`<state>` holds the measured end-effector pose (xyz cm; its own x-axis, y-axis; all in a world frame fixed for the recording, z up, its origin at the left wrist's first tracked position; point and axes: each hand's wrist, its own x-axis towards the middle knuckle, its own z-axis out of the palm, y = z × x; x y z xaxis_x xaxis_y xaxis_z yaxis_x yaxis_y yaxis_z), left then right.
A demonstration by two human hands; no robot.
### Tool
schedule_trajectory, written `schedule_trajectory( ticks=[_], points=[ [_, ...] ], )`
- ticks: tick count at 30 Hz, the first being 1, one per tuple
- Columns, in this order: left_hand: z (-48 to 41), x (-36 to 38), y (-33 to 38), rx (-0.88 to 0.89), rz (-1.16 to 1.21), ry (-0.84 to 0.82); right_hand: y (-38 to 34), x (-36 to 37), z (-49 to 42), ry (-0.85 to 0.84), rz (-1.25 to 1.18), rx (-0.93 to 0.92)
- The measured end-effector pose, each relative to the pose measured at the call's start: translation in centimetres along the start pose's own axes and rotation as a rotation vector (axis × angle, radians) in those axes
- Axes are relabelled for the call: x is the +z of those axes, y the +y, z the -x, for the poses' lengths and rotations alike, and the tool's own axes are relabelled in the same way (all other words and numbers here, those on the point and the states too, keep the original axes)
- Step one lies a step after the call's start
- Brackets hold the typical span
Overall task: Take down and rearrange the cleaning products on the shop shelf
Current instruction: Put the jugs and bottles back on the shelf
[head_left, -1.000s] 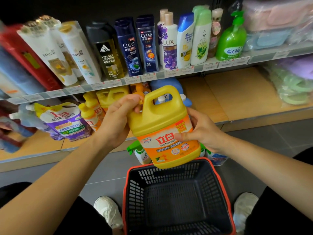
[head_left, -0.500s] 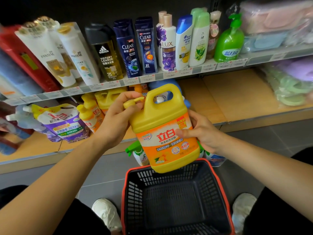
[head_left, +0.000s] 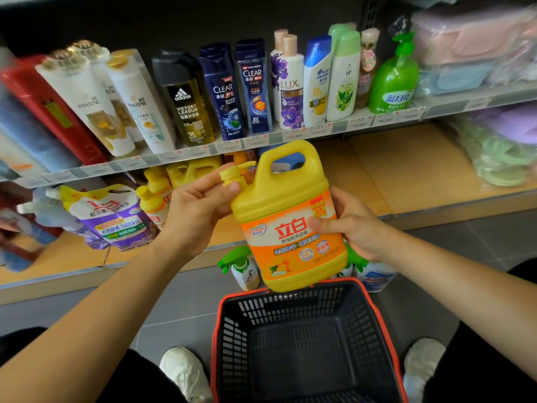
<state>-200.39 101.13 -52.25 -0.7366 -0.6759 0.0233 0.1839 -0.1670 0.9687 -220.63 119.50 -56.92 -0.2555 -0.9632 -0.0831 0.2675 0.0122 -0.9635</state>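
Nearest, in the lower frame: two white shoes [head_left: 183,370] on grey floor tiles, one on each side of one dark mesh basket [head_left: 293,312] with a red rim. The basket holds nothing, and its mouth is open directly below the hands.

Centre frame: one yellow jug [head_left: 290,228] with an orange label is held upright in the air. Its base is just above the basket's far rim and it is off the shelf.
- The left hand [head_left: 197,210] has a pinching grip on the jug's yellow pump cap [head_left: 229,175].
- The right hand [head_left: 357,228] has a closed grip around the jug's right side, with the thumb on the label.

Behind the jug, at the foot of the shelving: at least two spray bottles [head_left: 245,273] with green triggers, partly hidden.

Lower shelf [head_left: 406,164]: the wooden board is bare at centre right. At left are one purple refill pouch [head_left: 113,216], small yellow bottles and yellow jugs; their count is unclear.

Upper shelf, across the top of the frame:
- three white Pantene bottles [head_left: 139,106]
- one black adidas bottle [head_left: 189,106]
- two dark blue Clear bottles [head_left: 223,91]
- Lux bottles [head_left: 290,88], one behind another
- one green pump bottle [head_left: 392,80]

All stand close together along the front edge.
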Motion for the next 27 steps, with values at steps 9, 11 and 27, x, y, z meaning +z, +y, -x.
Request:
schedule_trajectory(
  ticks=[9, 11, 27],
  points=[
    [0.0, 0.2, -0.7, 0.058, -0.335, 0.065, 0.2, 0.4, 0.1, 0.100, 0.242, -0.162],
    [-0.3, -0.1, -0.5, 0.077, -0.488, 0.016, 0.0, 0.3, 0.1, 0.100, 0.291, -0.174],
    [1.2, 2.6, -1.8, 0.095, -0.631, -0.100, 1.2, 1.4, 0.1, 0.042, 0.765, -0.217]
  ],
)
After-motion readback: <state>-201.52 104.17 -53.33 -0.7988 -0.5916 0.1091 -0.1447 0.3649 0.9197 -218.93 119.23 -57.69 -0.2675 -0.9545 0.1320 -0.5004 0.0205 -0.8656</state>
